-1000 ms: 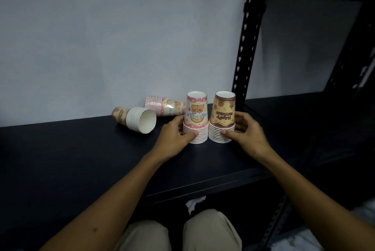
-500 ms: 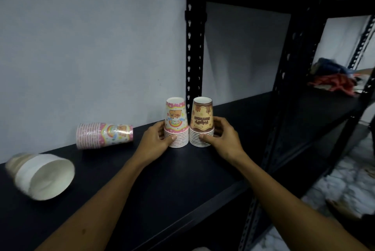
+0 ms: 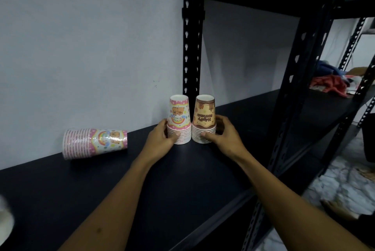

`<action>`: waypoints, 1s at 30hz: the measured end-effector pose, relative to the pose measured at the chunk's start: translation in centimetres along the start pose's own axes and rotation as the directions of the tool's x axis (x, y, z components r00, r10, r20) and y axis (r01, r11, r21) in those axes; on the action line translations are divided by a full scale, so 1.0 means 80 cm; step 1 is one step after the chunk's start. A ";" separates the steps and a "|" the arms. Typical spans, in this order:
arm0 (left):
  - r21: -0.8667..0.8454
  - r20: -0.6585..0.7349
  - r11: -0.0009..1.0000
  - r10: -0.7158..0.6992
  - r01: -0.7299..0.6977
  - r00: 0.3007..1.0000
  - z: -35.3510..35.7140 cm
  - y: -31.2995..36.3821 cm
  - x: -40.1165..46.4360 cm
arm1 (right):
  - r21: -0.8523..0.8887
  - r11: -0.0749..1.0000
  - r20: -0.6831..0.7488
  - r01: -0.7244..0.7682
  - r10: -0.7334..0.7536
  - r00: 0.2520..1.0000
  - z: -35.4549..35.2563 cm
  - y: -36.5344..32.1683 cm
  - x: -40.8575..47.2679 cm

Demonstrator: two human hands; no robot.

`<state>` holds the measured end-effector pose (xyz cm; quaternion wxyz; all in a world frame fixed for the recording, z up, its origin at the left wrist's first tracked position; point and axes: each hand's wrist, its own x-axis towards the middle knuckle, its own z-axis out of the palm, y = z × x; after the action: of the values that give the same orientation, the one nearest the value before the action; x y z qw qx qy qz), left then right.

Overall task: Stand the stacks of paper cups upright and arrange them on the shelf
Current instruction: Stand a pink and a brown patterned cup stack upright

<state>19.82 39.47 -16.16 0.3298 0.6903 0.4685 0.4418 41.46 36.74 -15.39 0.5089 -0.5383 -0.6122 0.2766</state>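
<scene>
A white blur [image 3: 5, 218], cut off at the shelf's [image 3: 182, 185] left edge, is hard to make out. One pink cup stack [image 3: 95, 142] lies flat along the back edge. Two stacks stand touching, rims down: the left hand [image 3: 162, 139] grips the pink standing stack [image 3: 179, 121], the right hand [image 3: 222, 136] grips the brown stack [image 3: 204, 120]. A black post [image 3: 191, 48] stands behind them.

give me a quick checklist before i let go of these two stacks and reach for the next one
1. Pink paper cup stack standing rim-down on the black shelf: ok.
2. Brown paper cup stack standing beside it: ok.
3. Left hand and right hand each grip a stack's base: ok.
4. Stacks flush against each other: cannot tell.
5. Wrapped pink cup stack upright: not ok, lying on its side.
6. White cup stack at the left edge: cannot tell, mostly out of frame.
</scene>
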 end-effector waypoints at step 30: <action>0.018 -0.084 1.000 -0.015 0.017 0.996 0.004 0.007 -0.009 | -0.119 0.993 -0.019 -0.014 0.012 1.000 0.002 -0.002 -0.002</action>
<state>20.16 38.57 -16.00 0.3068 0.6705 0.4915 0.4633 41.23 36.60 -15.34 0.4796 -0.5741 -0.6195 0.2379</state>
